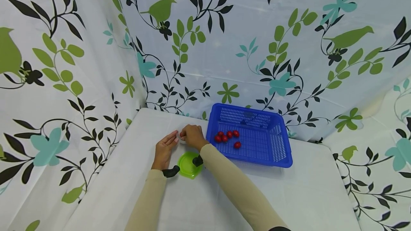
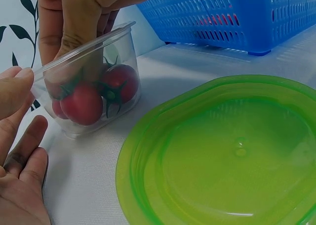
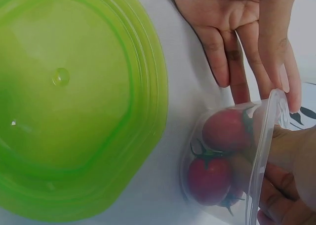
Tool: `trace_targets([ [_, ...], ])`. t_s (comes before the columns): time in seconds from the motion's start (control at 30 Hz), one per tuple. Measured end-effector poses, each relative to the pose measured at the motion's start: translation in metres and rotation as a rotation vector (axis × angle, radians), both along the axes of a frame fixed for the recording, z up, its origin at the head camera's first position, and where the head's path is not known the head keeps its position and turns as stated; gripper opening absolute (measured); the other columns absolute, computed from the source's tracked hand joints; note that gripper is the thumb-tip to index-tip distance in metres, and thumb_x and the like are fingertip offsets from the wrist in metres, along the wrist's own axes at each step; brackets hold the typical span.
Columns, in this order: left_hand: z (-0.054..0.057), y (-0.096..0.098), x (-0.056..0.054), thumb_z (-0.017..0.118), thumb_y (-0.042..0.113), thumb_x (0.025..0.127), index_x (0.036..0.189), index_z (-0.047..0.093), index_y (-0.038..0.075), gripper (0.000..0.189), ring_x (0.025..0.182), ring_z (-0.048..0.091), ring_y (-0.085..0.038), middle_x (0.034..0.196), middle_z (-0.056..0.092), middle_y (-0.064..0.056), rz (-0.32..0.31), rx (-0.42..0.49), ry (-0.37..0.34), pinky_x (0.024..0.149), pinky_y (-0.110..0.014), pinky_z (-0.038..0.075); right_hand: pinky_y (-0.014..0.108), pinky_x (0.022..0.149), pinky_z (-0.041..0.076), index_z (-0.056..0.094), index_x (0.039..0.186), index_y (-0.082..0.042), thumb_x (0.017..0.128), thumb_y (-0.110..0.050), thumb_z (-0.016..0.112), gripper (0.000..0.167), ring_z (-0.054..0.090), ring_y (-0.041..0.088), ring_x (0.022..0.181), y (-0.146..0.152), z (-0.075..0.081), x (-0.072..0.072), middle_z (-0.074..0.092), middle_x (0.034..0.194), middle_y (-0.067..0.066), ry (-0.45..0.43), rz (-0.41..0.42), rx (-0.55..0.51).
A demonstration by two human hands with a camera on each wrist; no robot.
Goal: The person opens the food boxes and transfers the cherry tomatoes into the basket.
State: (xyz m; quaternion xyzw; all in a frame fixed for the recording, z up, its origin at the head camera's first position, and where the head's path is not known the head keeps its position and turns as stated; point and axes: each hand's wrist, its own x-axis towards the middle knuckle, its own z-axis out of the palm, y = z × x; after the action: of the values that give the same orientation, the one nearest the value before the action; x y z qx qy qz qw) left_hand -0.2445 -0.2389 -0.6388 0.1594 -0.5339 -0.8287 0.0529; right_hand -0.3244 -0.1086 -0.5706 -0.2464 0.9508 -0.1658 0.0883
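1. Head view: both hands meet at a clear container (image 2: 122, 30), the central object of the work, which sits on the white table (image 1: 305, 195) to the left of a blue basket (image 1: 257, 145).

2. The left hand (image 1: 165, 149) pinches the container's rim between thumb and forefinger, its other fingers loosely extended beside the wall. This grip presumably steadies a light, thin-walled vessel while leaving its mouth unobstructed.

3. The right hand (image 1: 192, 135) reaches over the rim, with its digits bent downward into the container among the tomatoes (image 2: 83, 104). Whether it grasps one cannot be told, since fruit and fingers overlap behind the transparent wall.

4. A shallow green dish (image 2: 222, 161), possibly a lid, lies on the table between the forearms, nearer the person than the container. Neither hand grips it; its position appears to keep it within reach yet aside from the work.

5. Contents: the container shows at least three red tomatoes with green stalks. The basket holds six small red fruits (image 1: 237, 145), apparently of the same kind, five grouped toward its left side and one slightly apart. The green dish shows nothing inside it.
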Motion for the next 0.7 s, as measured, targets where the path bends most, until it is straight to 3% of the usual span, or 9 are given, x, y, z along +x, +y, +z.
trace_targets([
  [0.1, 0.0009, 0.0006, 0.0004, 0.073, 0.007, 0.100, 0.148, 0.063, 0.007, 0.048, 0.148, 0.053, -0.012, 0.157, 0.060, -0.007, -0.006, -0.006, -0.004, 0.114, -0.016, 0.047, 0.037, 0.100, 0.046, 0.084, 0.112, -0.022, 0.099, -0.027, 0.078, 0.016, 0.070, 0.017, 0.111, -0.0010, 0.0008, -0.0002, 0.082, 0.112, -0.009, -0.006, -0.007, 0.018],
  [0.23, 0.0014, 0.0014, 0.0006, 0.074, 0.007, 0.100, 0.147, 0.064, 0.007, 0.048, 0.147, 0.054, -0.012, 0.156, 0.061, -0.007, 0.000, -0.009, -0.010, 0.114, -0.016, 0.047, 0.036, 0.094, 0.045, 0.082, 0.098, -0.021, 0.097, -0.025, 0.080, 0.004, 0.069, 0.016, 0.099, -0.0008, 0.0022, 0.0005, 0.080, 0.096, -0.010, 0.006, -0.005, 0.002],
  [0.37, 0.0006, 0.0010, -0.0005, 0.074, 0.007, 0.100, 0.148, 0.063, 0.007, 0.049, 0.146, 0.055, -0.010, 0.156, 0.060, -0.007, 0.005, -0.025, -0.011, 0.110, -0.012, 0.048, 0.034, 0.088, 0.042, 0.077, 0.084, -0.022, 0.095, -0.023, 0.082, 0.012, 0.063, 0.013, 0.086, 0.0016, 0.0038, 0.0012, 0.073, 0.081, -0.011, 0.018, -0.005, -0.051],
  [0.7, 0.0009, -0.0002, -0.0015, 0.073, 0.005, 0.100, 0.146, 0.064, 0.007, 0.048, 0.144, 0.056, -0.009, 0.155, 0.061, -0.007, 0.005, -0.022, -0.014, 0.107, -0.011, 0.050, 0.034, 0.091, 0.047, 0.080, 0.083, -0.021, 0.095, -0.022, 0.081, 0.012, 0.062, 0.009, 0.078, 0.0070, 0.0059, -0.0015, 0.072, 0.074, -0.011, 0.009, -0.019, -0.206],
])
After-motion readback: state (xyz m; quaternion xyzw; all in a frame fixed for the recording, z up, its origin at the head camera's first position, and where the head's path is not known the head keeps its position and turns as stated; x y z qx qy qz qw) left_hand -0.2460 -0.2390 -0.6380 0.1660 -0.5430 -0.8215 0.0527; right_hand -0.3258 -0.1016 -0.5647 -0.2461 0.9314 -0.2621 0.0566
